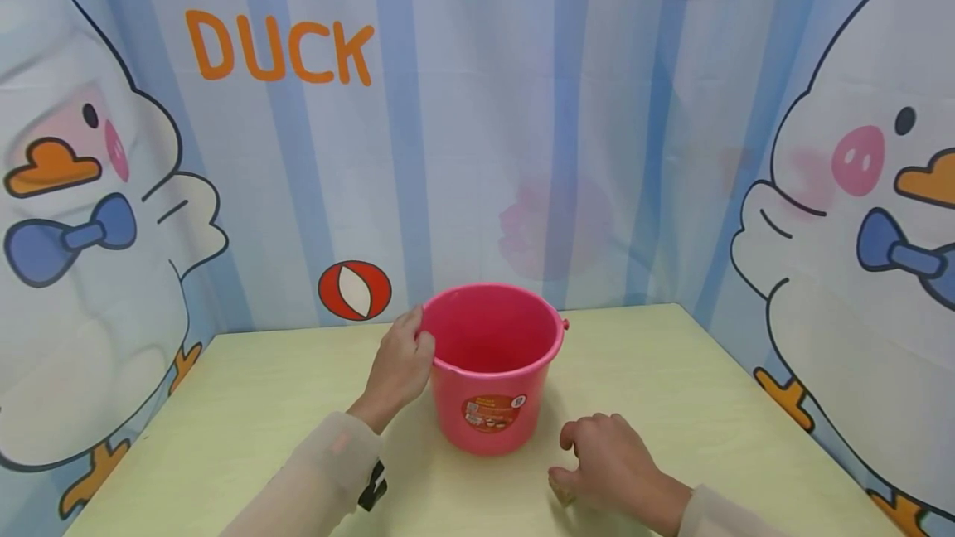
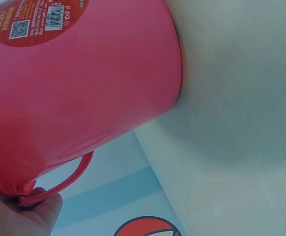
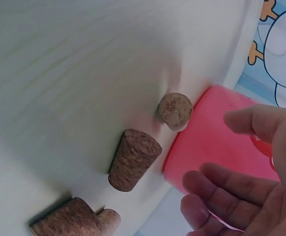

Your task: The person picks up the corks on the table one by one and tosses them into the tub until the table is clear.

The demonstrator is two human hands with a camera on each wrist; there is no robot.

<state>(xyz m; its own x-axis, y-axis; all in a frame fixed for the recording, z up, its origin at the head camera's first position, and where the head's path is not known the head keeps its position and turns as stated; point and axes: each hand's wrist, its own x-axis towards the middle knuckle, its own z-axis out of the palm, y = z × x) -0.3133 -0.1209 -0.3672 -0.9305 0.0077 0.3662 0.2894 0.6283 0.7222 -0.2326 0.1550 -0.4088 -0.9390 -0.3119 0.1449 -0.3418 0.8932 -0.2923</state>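
A pink bucket (image 1: 485, 404) with a round red label stands upright on the table. My left hand (image 1: 399, 363) grips its rim on the left side. In the left wrist view, those fingers (image 2: 47, 209) curl at the rim where the bucket's handle (image 2: 69, 182) attaches. To the right of the bucket, my right hand (image 1: 608, 462) hovers low with fingers loosely bent. A cork stopper (image 1: 561, 491) shows by its thumb. In the right wrist view several cork stoppers (image 3: 134, 160) lie on the table near the bucket, and the fingers (image 3: 236, 194) hold none of them.
The pale wooden table (image 1: 298, 404) is enclosed by a striped blue curtain (image 1: 477, 106) printed with ducks. A black strap end (image 1: 373, 487) hangs from the left sleeve (image 1: 313, 471).
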